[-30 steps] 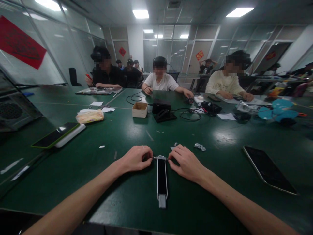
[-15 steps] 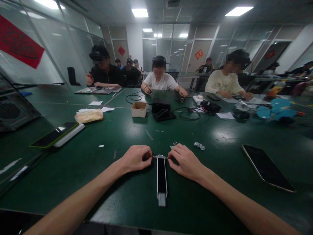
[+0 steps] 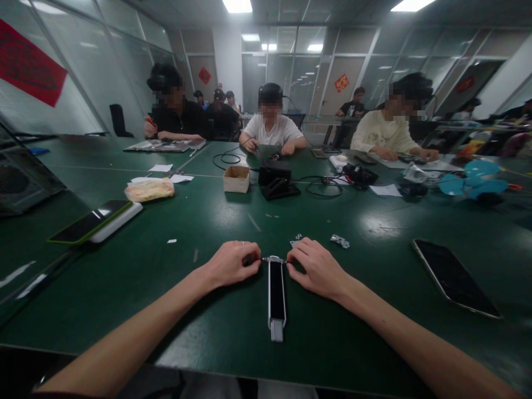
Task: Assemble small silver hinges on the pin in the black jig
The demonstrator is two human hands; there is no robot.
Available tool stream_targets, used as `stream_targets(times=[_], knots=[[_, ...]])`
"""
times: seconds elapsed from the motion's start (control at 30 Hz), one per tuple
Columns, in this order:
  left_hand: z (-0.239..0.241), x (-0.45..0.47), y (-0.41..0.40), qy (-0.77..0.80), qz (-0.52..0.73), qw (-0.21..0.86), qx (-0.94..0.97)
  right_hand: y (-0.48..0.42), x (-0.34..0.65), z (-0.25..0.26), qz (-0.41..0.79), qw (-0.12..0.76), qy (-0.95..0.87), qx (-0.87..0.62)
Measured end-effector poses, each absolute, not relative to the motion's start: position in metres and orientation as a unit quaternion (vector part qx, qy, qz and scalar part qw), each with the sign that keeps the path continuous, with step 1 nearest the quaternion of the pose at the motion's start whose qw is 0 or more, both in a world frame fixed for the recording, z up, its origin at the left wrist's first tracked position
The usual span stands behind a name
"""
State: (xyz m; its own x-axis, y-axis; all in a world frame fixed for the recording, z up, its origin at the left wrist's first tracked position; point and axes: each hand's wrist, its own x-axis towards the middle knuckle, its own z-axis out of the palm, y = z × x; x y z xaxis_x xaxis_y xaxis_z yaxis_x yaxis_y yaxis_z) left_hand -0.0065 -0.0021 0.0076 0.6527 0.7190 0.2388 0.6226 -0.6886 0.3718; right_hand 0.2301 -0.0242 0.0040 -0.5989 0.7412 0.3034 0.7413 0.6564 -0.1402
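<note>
A long narrow bar [image 3: 276,291], black on its face with a white frame and a grey end piece, lies on the green table pointing toward me. At its far end a thin metal rod [image 3: 266,259] runs crosswise. My left hand [image 3: 235,262] is closed in a pinch on the rod's left end, with something dark partly hidden in the fingers. From the other side, my right hand [image 3: 312,265] pinches at the rod's right end; its fingertips cover what they grip. Small metal pieces [image 3: 296,242] lie just beyond my right hand, beside a silver bracket [image 3: 339,241].
A phone [image 3: 455,277] lies at right. At left are a green-edged phone [image 3: 91,221] and a plastic-wrapped item [image 3: 149,190]. Ahead stand a small cardboard box [image 3: 236,180] and a black stand [image 3: 276,180] with cables. A blue fan [image 3: 474,180] is far right. Several people sit opposite.
The view has tilted down slightly. My hands keep their pinches at both sides of the bar's far end. The person opposite has drawn one hand inward.
</note>
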Motion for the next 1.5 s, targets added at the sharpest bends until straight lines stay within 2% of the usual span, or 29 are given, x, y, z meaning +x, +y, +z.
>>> stream_targets(times=[0.43, 1.0, 1.27, 1.5], knots=[[0.003, -0.007, 0.001, 0.37, 0.255, 0.268, 0.853, -0.023, 0.231, 0.0, -0.002, 0.169, -0.896, -0.411], [-0.003, -0.013, 0.006, 0.371, 0.262, 0.322, 0.831, -0.026, 0.225, 0.005, -0.002, 0.186, -0.886, -0.425], [0.0, -0.013, 0.007, 0.39, 0.25, 0.379, 0.801, -0.026, 0.226, 0.004, 0.002, 0.181, -0.888, -0.423], [0.006, -0.013, 0.006, 0.384, 0.235, 0.359, 0.817, -0.025, 0.228, 0.002, 0.003, 0.173, -0.892, -0.419]])
